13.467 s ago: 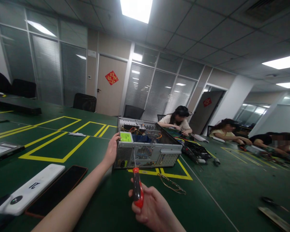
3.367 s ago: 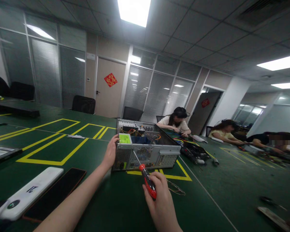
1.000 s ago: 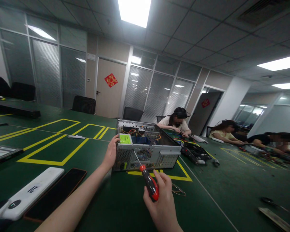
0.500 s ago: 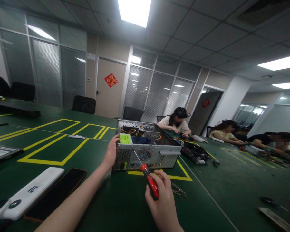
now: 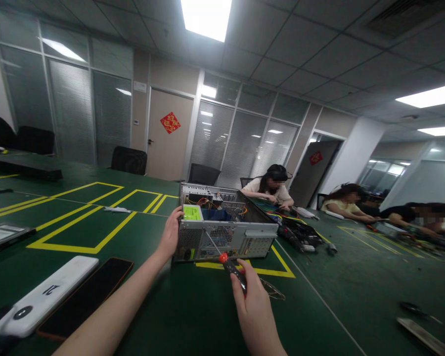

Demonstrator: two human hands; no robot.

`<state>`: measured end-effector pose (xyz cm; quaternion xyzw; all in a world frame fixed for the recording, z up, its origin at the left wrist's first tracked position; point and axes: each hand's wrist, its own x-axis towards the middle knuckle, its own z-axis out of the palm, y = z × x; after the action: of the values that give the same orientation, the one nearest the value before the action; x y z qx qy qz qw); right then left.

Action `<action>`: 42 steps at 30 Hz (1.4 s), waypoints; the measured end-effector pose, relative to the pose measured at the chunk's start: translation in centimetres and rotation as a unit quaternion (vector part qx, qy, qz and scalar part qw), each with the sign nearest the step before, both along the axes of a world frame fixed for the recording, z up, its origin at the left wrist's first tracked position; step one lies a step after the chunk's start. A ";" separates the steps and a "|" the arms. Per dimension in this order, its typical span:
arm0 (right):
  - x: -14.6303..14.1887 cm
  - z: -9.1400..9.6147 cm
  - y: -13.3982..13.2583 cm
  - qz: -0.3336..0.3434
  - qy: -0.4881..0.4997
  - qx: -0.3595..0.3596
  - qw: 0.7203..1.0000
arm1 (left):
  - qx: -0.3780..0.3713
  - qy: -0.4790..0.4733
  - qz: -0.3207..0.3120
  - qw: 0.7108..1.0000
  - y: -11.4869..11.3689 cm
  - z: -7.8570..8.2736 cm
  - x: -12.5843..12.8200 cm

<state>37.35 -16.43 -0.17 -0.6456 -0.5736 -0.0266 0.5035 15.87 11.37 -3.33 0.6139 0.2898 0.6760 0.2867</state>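
An open grey computer case (image 5: pixel 226 232) lies on its side on the green table (image 5: pixel 319 306), its rear panel facing me, wires and a green-labelled power supply (image 5: pixel 192 212) showing inside. My left hand (image 5: pixel 170 235) grips the case's near left corner, fingers curled over the top edge. My right hand (image 5: pixel 254 309) is closed round the red and black handle of a screwdriver (image 5: pixel 232 269). Its thin shaft slants up and left, with the tip at the rear panel beside the fan grille.
A white device (image 5: pixel 40 296) and a dark phone (image 5: pixel 85 296) lie at my near left. Spectacles (image 5: pixel 270 289) rest by my right hand. Yellow tape lines (image 5: pixel 81 225) mark the table. Three people work at the far right, with cables and tools (image 5: pixel 300 235) beside the case.
My right hand has turned on the screwdriver handle over the last second, so less red shows. The shaft tip stays at the rear panel. My left hand has not moved.
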 end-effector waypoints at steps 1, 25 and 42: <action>0.0 -0.2 0.1 0.007 0.025 -0.016 1.000 | 0.000 0.001 0.001 1.000 0.0 0.0 0.0; -1.2 4.8 -0.2 0.272 0.753 -0.298 0.519 | 0.009 -0.007 -0.005 1.000 0.0 -0.1 0.0; -1.1 4.8 -0.2 0.378 0.693 -0.291 0.541 | 0.017 -0.005 0.004 1.000 0.5 -0.5 0.1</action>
<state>36.23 -16.61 4.59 -0.2975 -0.2128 0.7900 0.4920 16.02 11.88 -3.79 0.6139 0.2792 0.6851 0.2753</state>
